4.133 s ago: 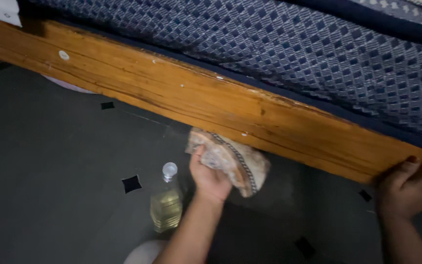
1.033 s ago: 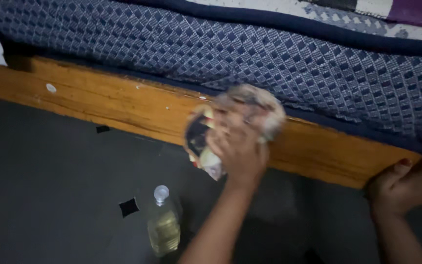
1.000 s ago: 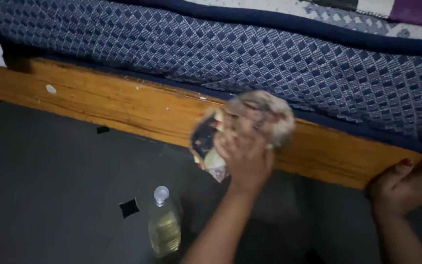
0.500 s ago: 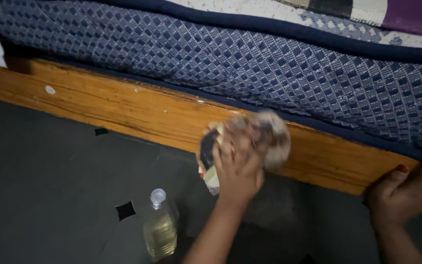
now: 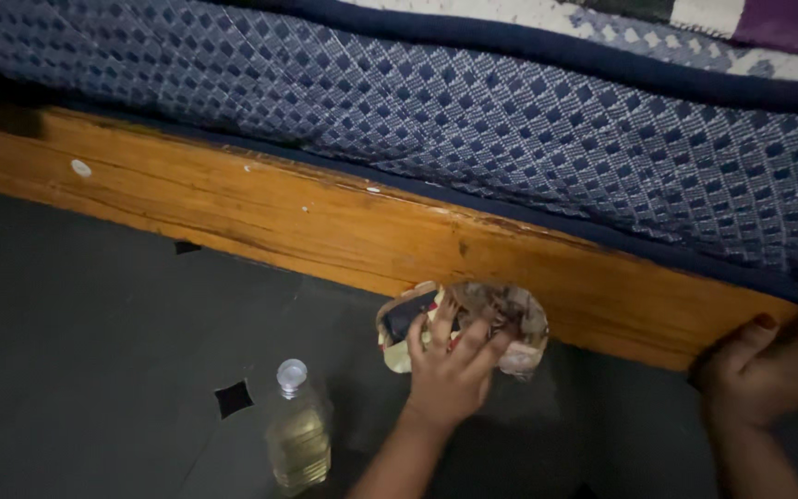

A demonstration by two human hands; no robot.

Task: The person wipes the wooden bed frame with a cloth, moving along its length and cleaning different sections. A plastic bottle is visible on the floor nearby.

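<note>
mattress [image 5: 510, 129]: on bed rail [image 5: 307, 222]
cloth [image 5: 473, 319]: against rail's lower edge
bottle [image 5: 297, 434]: on floor [image 5: 76, 351], left of cloth

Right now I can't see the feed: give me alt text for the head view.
The left hand presses a crumpled patterned cloth against the lower edge of a wooden bed rail, while the right hand grips the rail's end. A blue diamond-patterned mattress lies above, and a clear bottle of yellowish liquid stands on the dark floor.
</note>
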